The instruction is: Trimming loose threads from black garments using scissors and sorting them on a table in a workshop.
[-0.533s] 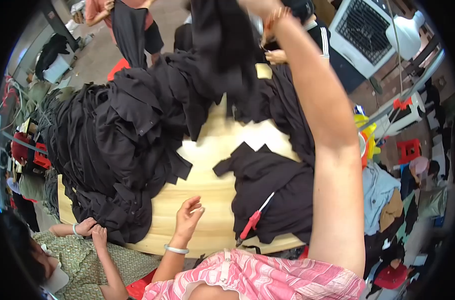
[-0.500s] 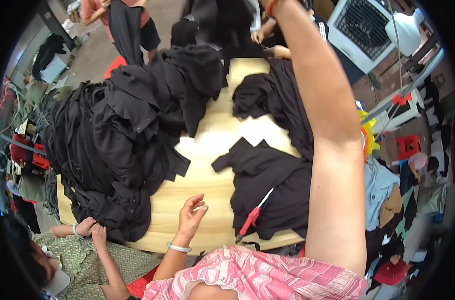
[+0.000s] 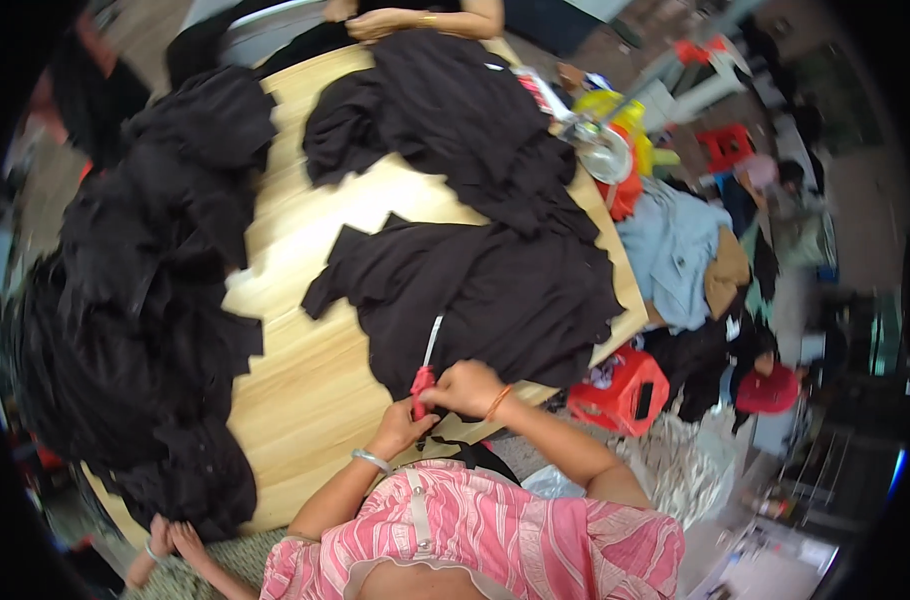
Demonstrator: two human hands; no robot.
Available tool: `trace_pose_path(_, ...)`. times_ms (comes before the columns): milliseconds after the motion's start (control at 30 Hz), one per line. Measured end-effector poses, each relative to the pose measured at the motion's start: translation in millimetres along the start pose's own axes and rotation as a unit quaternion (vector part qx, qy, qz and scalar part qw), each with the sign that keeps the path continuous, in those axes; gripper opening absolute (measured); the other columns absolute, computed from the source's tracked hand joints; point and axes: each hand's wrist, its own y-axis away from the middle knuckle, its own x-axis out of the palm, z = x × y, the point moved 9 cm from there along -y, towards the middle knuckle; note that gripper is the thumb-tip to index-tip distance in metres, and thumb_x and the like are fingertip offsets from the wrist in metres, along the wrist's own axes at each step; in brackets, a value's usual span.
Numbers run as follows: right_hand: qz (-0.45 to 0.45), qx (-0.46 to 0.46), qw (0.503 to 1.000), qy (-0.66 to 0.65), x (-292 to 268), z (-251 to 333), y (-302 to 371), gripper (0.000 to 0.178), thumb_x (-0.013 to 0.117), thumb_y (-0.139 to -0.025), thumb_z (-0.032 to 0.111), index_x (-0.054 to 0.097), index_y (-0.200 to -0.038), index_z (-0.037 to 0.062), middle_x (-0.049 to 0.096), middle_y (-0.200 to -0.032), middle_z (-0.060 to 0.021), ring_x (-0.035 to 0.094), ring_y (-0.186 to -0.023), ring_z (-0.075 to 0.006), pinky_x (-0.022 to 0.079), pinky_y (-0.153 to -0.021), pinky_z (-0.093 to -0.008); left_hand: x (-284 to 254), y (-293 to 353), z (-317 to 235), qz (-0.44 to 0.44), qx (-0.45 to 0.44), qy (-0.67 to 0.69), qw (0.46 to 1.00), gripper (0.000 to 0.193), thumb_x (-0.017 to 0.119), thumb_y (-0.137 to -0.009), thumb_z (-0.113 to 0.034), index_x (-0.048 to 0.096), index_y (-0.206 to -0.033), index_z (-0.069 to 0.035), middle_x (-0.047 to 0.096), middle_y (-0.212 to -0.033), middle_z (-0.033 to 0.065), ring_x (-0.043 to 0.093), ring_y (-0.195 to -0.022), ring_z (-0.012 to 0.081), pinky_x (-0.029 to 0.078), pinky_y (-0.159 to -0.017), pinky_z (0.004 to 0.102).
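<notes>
A tool with a pink handle (image 3: 422, 384) and a thin, pale metal shaft points away from me over a black garment (image 3: 475, 290) at the table's near edge. My left hand (image 3: 400, 428) is closed around the lower part of the handle. From the right, my right hand (image 3: 467, 388) comes in with curled fingers, and its fingertips and thumb meet the handle from the side. My fingers hide part of the grip, so the tool's exact kind does not show.
A large heap of black garments (image 3: 155, 270) covers the left of the wooden table (image 3: 295, 400). More black cloth (image 3: 455, 110) lies at the far right. Another person's hands (image 3: 175, 538) rest at the lower left. Red stools (image 3: 620, 392) and light-blue cloth (image 3: 675, 240) sit off the right edge.
My right arm has come back from its far reach, and that hand is now at the pink-handled tool. My left hand has closed on the handle. The view has shifted to the right.
</notes>
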Motion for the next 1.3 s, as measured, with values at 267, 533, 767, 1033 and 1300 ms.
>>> trace_pose_path(267, -0.08, -0.055, 0.966, -0.24, 55, 1, 77, 0.033, 0.058, -0.09, 0.03, 0.067, -0.095, -0.0019, 0.068, -0.088, -0.0253, 0.068, -0.082, -0.0393, 0.054, -0.078, -0.0457, 25, 36, -62, 0.133, 0.157, -0.234, 0.95, 0.02, 0.067, -0.08, -0.016, 0.067, -0.093, -0.002, 0.067, -0.085, 0.0233, 0.065, -0.081, 0.0415, 0.051, -0.069, 0.0469)
trace_pose_path(533, -0.528, 0.237, 0.47, -0.667, 29, -216, 156, 0.036, 0.063, -0.096, 0.034, 0.063, -0.102, -0.0015, 0.071, -0.087, -0.0142, 0.06, -0.054, -0.0116, 0.048, -0.049, -0.0239, -32, -96, -283, -0.079, 0.362, -0.247, 0.896, 0.031, 0.073, -0.085, -0.025, 0.069, -0.099, 0.002, 0.068, -0.1, 0.017, 0.063, -0.096, 0.035, 0.05, -0.087, 0.0404)
trace_pose_path(767, -0.445, 0.306, 0.42, -0.729, 42, -264, 107, 0.051, 0.075, -0.084, 0.05, 0.06, -0.102, 0.0039, 0.067, -0.092, -0.0125, 0.052, -0.049, -0.0121, 0.051, -0.047, -0.0299, 103, -252, -254, 0.017, 0.328, -0.43, 0.841, 0.107, 0.062, -0.065, -0.083, 0.058, -0.127, 0.004, 0.068, -0.105, 0.0251, 0.067, -0.098, 0.0361, 0.051, -0.088, 0.0441)
trace_pose_path(1033, -0.374, 0.014, 0.457, -0.807, 42, -277, 79, 0.072, 0.046, -0.096, 0.061, 0.044, -0.143, 0.0072, 0.05, -0.143, -0.0095, 0.05, -0.129, -0.027, 0.042, -0.109, -0.0481, 179, -193, -226, 0.174, 0.267, -0.265, 0.91, 0.124, 0.082, -0.055, -0.065, 0.038, -0.137, 0.017, 0.064, -0.108, 0.0354, 0.065, -0.105, 0.0421, 0.051, -0.092, 0.0405)
trace_pose_path(1300, -0.495, -0.127, 0.533, -0.674, -75, -193, 188, 0.05, 0.053, -0.101, 0.026, 0.04, -0.144, 0.0043, 0.047, -0.143, -0.0117, 0.052, -0.126, -0.0267, 0.041, -0.11, -0.0418, 103, -25, -326, 0.05, 0.51, -0.016, 0.859, 0.1, 0.086, -0.06, -0.033, 0.04, -0.137, 0.01, 0.05, -0.133, 0.0276, 0.049, -0.124, 0.0431, 0.038, -0.106, 0.046)
